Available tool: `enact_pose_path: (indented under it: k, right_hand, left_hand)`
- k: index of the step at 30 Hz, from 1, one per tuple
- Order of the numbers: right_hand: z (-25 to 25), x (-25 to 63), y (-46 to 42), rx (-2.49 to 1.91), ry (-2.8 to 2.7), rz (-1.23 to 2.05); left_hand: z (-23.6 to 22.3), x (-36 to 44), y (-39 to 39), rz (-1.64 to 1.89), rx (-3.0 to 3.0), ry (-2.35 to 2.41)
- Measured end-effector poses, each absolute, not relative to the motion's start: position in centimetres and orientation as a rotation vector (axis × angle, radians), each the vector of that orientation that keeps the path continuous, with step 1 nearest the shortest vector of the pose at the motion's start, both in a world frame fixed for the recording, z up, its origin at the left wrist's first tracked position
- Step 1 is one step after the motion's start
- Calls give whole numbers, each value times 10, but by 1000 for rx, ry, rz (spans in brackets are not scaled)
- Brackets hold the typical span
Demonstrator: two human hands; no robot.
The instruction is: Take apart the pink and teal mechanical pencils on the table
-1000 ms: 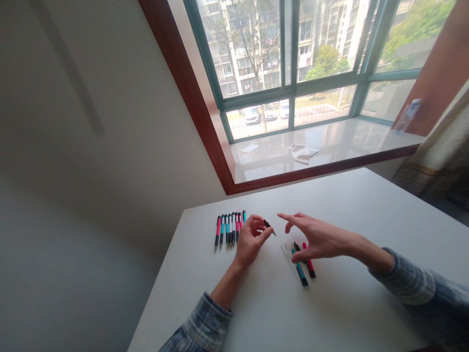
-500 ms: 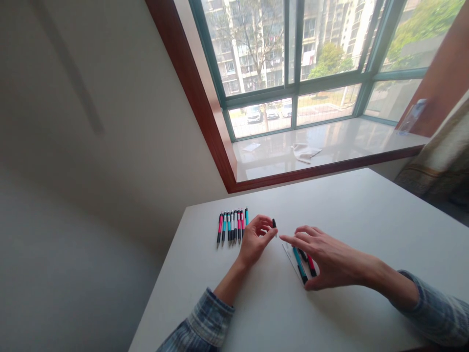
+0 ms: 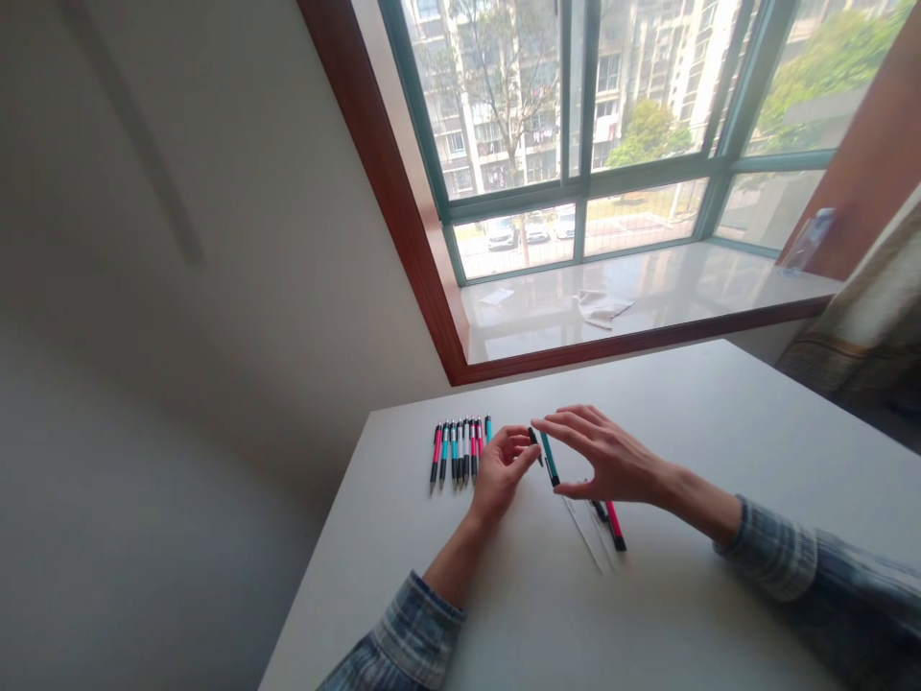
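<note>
My left hand (image 3: 502,470) is curled above the white table (image 3: 683,595), pinching a small black pen part (image 3: 533,438) between thumb and fingers. My right hand (image 3: 601,453) holds a teal pen (image 3: 550,458) between thumb and fingertips, lifted just beside the black part. Under my right hand a pink pen (image 3: 615,524) and a dark pen lie on a clear plastic sleeve (image 3: 588,534). A row of several pink, teal and white pens (image 3: 460,447) lies side by side left of my left hand.
Behind the table is a glossy window sill (image 3: 648,297) with a crumpled white cloth (image 3: 602,307) and a small paper. A wooden frame edges the sill. A patterned curtain (image 3: 863,326) hangs at the right.
My right hand picked the teal pen up off the plastic sleeve and carried it left towards my left hand. The left hand stayed almost in place with the black part.
</note>
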State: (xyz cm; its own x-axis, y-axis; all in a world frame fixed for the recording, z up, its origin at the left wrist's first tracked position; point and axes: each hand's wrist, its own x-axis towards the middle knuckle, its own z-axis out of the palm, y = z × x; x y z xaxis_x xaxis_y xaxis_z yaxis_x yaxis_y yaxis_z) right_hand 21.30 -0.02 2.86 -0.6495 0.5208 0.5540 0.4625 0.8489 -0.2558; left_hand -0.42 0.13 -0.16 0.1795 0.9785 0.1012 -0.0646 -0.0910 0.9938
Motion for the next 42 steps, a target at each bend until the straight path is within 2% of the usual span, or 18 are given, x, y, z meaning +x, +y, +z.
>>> enact_pose_path:
  k: [8, 25, 42]
  right_hand:
    - [11, 218, -4, -722, -2354, 148]
    - [11, 216, -4, -686, -2332, 112]
    - [13, 215, -4, -700, -2361, 154]
  left_hand:
    - [4, 2, 2, 1166, 1295, 1023]
    - [-1, 2, 3, 1053, 1325, 896]
    - [7, 3, 2, 1083, 1268, 939]
